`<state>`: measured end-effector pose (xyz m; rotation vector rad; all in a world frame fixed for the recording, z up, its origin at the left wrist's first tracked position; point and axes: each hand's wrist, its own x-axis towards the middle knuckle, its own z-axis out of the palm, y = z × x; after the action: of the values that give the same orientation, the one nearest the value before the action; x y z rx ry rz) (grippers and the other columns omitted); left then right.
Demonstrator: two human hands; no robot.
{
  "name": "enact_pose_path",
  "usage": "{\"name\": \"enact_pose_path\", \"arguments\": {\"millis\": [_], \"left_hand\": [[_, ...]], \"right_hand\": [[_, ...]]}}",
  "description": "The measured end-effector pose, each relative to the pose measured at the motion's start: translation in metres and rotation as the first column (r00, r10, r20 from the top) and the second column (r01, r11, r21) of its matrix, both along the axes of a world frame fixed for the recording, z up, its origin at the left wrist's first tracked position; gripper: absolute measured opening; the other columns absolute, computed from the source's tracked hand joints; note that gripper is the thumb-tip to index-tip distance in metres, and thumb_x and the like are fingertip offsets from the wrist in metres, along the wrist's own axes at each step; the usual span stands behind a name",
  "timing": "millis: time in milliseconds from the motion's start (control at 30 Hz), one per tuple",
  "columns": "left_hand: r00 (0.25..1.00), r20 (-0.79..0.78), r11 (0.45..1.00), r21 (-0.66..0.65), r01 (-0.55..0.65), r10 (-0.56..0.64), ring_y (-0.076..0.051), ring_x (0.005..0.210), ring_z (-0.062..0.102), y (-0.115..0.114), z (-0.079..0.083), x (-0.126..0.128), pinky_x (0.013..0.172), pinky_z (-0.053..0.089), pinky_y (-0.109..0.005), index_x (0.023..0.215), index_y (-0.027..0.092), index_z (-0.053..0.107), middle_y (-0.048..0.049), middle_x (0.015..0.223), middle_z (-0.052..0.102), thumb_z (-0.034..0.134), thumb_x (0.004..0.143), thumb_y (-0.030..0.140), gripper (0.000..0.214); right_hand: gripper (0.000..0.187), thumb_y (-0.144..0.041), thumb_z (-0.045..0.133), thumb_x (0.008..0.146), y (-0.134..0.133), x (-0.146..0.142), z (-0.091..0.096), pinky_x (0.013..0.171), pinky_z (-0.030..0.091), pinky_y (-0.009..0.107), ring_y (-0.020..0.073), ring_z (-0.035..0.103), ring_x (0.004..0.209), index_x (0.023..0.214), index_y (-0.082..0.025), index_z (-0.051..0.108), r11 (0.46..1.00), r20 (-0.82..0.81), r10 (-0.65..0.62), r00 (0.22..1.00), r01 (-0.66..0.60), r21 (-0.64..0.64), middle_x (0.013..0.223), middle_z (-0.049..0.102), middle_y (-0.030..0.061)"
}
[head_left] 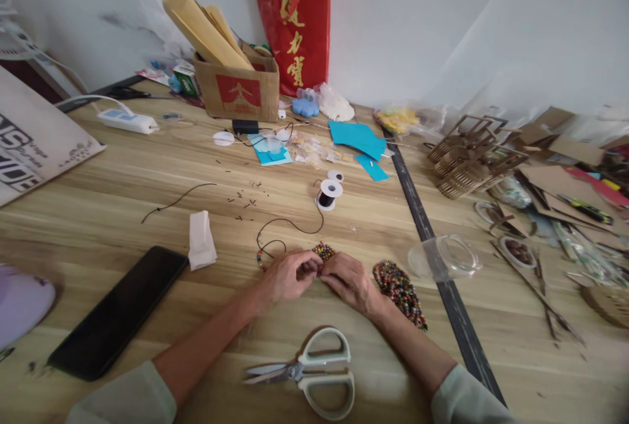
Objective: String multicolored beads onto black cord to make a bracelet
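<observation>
At twelve o'clock, between my curled left hand [289,275] and right hand [350,280], sit beads [323,251]; whether gripped, I cannot tell.

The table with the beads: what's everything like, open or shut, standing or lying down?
Left hand, fingers bent, grip hidden
Right hand, fingers bent, grip hidden
Small beads, bunched at the fingertips
Bead heap, piled up
Spool of black cord, upright, partly unwound
Scissors, lying flat, slightly open
Black phone, lying flat, screen dark
Cardboard box, open
Red bag, standing
</observation>
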<state>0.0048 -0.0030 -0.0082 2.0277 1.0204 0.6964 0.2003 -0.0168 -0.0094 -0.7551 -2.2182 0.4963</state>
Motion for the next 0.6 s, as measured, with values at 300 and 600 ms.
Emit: {"name": "enact_pose_path", "arguments": {"millis": [300,600], "left_hand": [[0.999,0.037,1.000,-0.009,0.006,-0.006,-0.016,0.076,0.062,0.0002,0.0006,0.0003,0.072,0.050,-0.027,0.097,0.016,0.062,-0.0050,0.085,0.067,0.065,0.071,0.012,0.026],[1.000,0.011,1.000,0.000,0.007,-0.007,-0.016,0.074,0.061,-0.0001,0.0001,0.0003,0.071,0.049,-0.026,0.094,0.016,0.063,-0.0041,0.080,0.066,0.061,0.072,0.011,0.023]], "right_hand": [[0.013,-0.020,0.050,0.094,-0.0003,0.0021,0.0007,0.073,0.052,0.033,0.0187,0.058,0.084,0.101,-0.017,0.061,1.000,0.017,0.018,1.000,-0.018,0.024,0.090,0.066,0.0094],[0.011,-0.019,0.052,0.093,-0.0011,0.0009,0.0011,0.070,0.052,0.033,0.0186,0.058,0.080,0.100,-0.019,0.061,1.000,-0.014,-0.025,1.000,0.026,0.015,0.085,0.065,0.0082]]}}
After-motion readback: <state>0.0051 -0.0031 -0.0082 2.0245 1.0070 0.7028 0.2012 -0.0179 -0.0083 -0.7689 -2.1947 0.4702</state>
